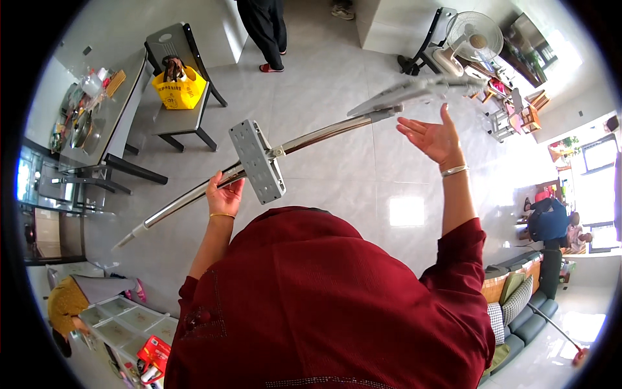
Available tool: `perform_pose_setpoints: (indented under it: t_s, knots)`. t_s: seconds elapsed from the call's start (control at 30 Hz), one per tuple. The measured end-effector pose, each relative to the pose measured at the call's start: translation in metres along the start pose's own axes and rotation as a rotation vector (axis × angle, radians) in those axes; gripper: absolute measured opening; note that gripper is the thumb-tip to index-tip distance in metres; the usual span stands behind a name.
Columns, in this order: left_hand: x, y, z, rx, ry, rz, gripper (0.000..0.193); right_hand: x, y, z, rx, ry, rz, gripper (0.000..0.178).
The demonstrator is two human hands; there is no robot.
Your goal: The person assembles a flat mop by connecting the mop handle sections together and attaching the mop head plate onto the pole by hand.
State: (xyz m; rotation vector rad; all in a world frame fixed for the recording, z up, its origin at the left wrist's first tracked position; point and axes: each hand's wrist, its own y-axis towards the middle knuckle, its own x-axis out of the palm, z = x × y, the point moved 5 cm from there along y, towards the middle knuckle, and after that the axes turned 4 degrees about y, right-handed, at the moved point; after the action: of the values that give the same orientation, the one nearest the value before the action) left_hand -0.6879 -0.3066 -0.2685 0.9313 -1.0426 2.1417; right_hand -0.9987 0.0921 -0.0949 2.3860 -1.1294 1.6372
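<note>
My left hand is closed round a shiny metal pole, which slants from the lower left and passes behind a grey perforated plate, like a flat mop head. A hinge joins that plate to a second stretch of metal pole running up to the right. Whether the two stretches are one pole, I cannot tell. Beyond its far end is a motion-blurred flat grey piece. Just below that, my right hand is open, palm up and fingers spread, holding nothing.
On the left, a yellow bag sits on a chair beside a cluttered table. A person in black trousers stands ahead. At right are a fan and a sofa. Another person bends over a glass-topped table, lower left.
</note>
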Motion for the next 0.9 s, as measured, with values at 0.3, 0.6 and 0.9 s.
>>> perform_pose_setpoints:
  t_s: [0.3,0.6,0.9]
  knots:
    - [0.020,-0.004,0.021,0.127,0.100,-0.135,0.024,-0.017,-0.039,-0.042,-0.326,-1.766,0.176,0.027]
    - [0.038,0.000,0.042,0.141,0.211,-0.183,0.026,-0.093,-0.039,0.029,0.260,0.058,0.179,0.041]
    - [0.012,0.010,0.030,0.097,0.110,-0.172,0.025,-0.037,-0.003,0.103,0.141,0.950,-0.371,0.045]
